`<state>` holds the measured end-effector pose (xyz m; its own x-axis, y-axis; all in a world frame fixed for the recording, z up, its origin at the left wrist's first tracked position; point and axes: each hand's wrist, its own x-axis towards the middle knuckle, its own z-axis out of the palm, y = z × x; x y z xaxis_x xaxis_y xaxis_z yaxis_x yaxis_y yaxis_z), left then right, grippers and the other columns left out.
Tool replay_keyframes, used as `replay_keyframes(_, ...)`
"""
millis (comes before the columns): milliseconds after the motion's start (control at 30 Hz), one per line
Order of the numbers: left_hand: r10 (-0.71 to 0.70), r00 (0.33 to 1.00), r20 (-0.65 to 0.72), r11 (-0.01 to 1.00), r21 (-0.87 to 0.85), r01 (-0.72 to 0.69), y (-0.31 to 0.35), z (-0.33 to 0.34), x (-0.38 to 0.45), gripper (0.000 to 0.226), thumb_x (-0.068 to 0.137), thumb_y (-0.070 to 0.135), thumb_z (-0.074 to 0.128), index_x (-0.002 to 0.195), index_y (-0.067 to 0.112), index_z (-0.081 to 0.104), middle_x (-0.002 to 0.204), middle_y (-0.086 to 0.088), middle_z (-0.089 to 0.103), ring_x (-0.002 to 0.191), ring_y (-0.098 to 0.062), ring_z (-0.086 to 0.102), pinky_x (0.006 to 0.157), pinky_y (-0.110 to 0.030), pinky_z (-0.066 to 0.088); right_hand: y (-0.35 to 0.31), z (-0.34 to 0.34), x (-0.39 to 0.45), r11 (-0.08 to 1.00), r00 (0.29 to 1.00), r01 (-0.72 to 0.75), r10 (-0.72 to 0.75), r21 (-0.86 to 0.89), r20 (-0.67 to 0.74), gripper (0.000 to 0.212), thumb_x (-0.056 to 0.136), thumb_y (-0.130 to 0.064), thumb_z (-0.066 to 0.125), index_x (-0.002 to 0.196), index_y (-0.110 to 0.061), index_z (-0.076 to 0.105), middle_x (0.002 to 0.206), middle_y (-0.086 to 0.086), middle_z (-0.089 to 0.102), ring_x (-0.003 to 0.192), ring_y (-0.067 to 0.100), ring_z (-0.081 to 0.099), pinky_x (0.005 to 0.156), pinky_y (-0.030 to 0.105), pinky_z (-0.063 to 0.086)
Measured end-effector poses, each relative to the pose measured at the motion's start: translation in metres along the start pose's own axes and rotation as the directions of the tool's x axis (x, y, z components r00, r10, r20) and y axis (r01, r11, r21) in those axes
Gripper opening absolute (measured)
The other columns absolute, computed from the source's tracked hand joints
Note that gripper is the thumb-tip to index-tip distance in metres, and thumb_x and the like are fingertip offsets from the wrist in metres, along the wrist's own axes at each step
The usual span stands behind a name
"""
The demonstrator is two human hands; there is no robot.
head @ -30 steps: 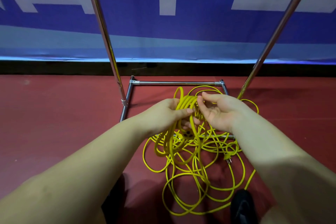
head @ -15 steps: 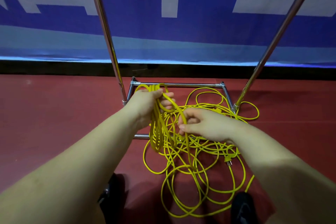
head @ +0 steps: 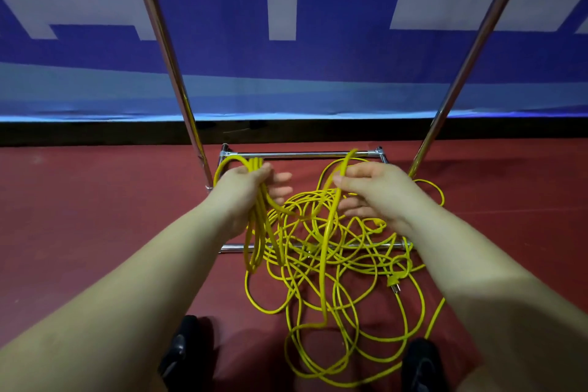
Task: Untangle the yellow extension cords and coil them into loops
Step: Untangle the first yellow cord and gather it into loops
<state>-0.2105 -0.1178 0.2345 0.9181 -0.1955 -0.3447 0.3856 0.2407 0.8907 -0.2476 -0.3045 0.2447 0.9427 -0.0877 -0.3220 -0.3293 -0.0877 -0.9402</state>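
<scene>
— Since half a second ago, what moved?
— Right hand (head: 375, 194) lifted, pinching one strand; left hand (head: 245, 191) grips coiled loops (head: 257, 226).
— The yellow extension cords (head: 334, 264)?
— Tangled on red floor (head: 95, 216).

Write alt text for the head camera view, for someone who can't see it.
A person's left hand grips a bundle of coiled yellow extension cord loops while the right hand pinches a single yellow strand rising from a tangled yellow cord pile on red floor, over a chrome metal rack base.
</scene>
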Motion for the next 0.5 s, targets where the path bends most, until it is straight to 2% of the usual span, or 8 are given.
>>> replay_keyframes(100, -0.009, 0.993, 0.120, 0.987, 0.158, -0.010, -0.004, 0.006, -0.005, 0.011, 0.100, 0.012, 0.041, 0.092, 0.007, 0.047, 0.069, 0.000, 0.072, 0.053, -0.011, 0.066, 0.047, -0.022, 0.052, -0.002, -0.003, 0.001, 0.963, 0.994, -0.075, 0.094, 0.260, -0.061, 0.018, 0.086, -0.013, 0.064, 0.100, -0.009, 0.053, 0.078, 0.005, 0.059, 0.057, 0.015, 0.065, 0.052, 0.022, 0.057)
replay_keyframes(167, -0.042, 0.980, 0.197, 0.973, 0.230, -0.004, -0.006, 0.008, -0.007, 0.008, 0.099, 0.012, 0.043, 0.096, 0.008, 0.049, 0.076, -0.003, 0.072, 0.059, -0.014, 0.067, 0.053, -0.025, 0.053, -0.002, -0.001, 0.003, 0.921, 0.988, -0.110, 0.142, 0.375, -0.060, 0.010, 0.087, -0.012, 0.062, 0.086, -0.009, 0.052, 0.075, 0.006, 0.056, 0.054, 0.016, 0.067, 0.055, 0.027, 0.057)
replay_keyframes(233, -0.078, 0.963, 0.260, 0.959, 0.284, 0.001, -0.008, 0.010, -0.010, 0.009, 0.097, 0.012, 0.045, 0.100, 0.008, 0.053, 0.084, -0.008, 0.069, 0.064, -0.016, 0.065, 0.057, -0.025, 0.054, -0.003, 0.000, 0.005, 0.863, 0.978, -0.157, 0.203, 0.481, -0.046, 0.013, 0.089, -0.010, 0.059, 0.080, -0.006, 0.051, 0.073, 0.006, 0.052, 0.050, 0.016, 0.067, 0.053, 0.028, 0.057)
replay_keyframes(367, -0.138, 0.917, 0.373, 0.925, 0.379, -0.014, -0.011, 0.014, -0.016, 0.016, 0.098, 0.012, 0.044, 0.106, 0.006, 0.056, 0.091, -0.009, 0.069, 0.073, -0.015, 0.067, 0.062, -0.024, 0.052, -0.005, -0.001, 0.006, 0.743, 0.959, -0.217, 0.284, 0.634, -0.004, 0.015, 0.091, -0.010, 0.055, 0.078, -0.003, 0.053, 0.072, 0.006, 0.053, 0.048, 0.016, 0.067, 0.048, 0.027, 0.055)
replay_keyframes(433, -0.161, 0.905, 0.393, 0.903, 0.429, -0.026, -0.013, 0.015, -0.019, 0.013, 0.098, 0.012, 0.043, 0.101, 0.007, 0.054, 0.085, -0.006, 0.071, 0.073, -0.012, 0.068, 0.064, -0.024, 0.052, -0.007, -0.003, 0.006, 0.698, 0.961, -0.207, 0.276, 0.686, 0.008, 0.013, 0.092, -0.009, 0.053, 0.081, -0.002, 0.053, 0.077, 0.008, 0.055, 0.057, 0.020, 0.068, 0.051, 0.029, 0.056)
replay_keyframes(500, -0.153, 0.909, 0.387, 0.900, 0.434, -0.034, -0.013, 0.015, -0.020, 0.010, 0.098, 0.010, 0.043, 0.094, 0.010, 0.053, 0.075, -0.002, 0.071, 0.070, -0.012, 0.069, 0.064, -0.025, 0.052, -0.009, -0.002, 0.004, 0.713, 0.970, -0.198, 0.243, 0.673, 0.028, 0.011, 0.093, -0.009, 0.051, 0.086, -0.002, 0.053, 0.085, 0.010, 0.059, 0.072, 0.021, 0.066, 0.060, 0.034, 0.057)
